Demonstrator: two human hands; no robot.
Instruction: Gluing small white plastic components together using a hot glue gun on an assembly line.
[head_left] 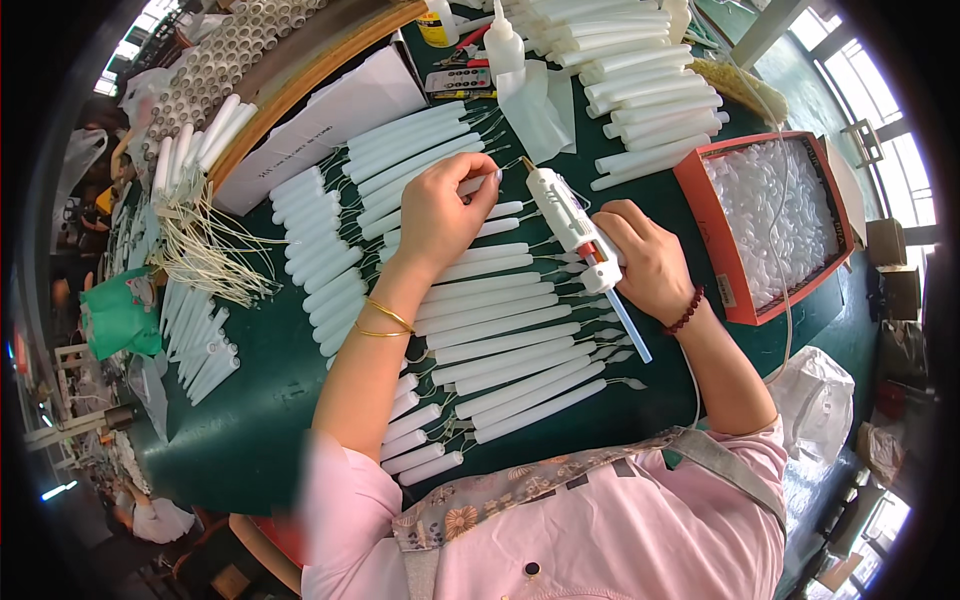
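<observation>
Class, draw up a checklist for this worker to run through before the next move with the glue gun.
1. Glue gun held in the right grip: ok.
2. Glue stick fitted in the rear: ok, sticking out behind.
3. Left grip well away from the nozzle: not ok, very close.
4. Nozzle hot: cannot tell.
5. White tubes laid side by side: ok.
6. Orange box of clear pieces open: ok.

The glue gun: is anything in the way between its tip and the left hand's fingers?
Nothing I can see. The right hand holds the glue gun, its tip close to the left hand. The white sticks lie below. A thin wire there would be too small to tell.
</observation>
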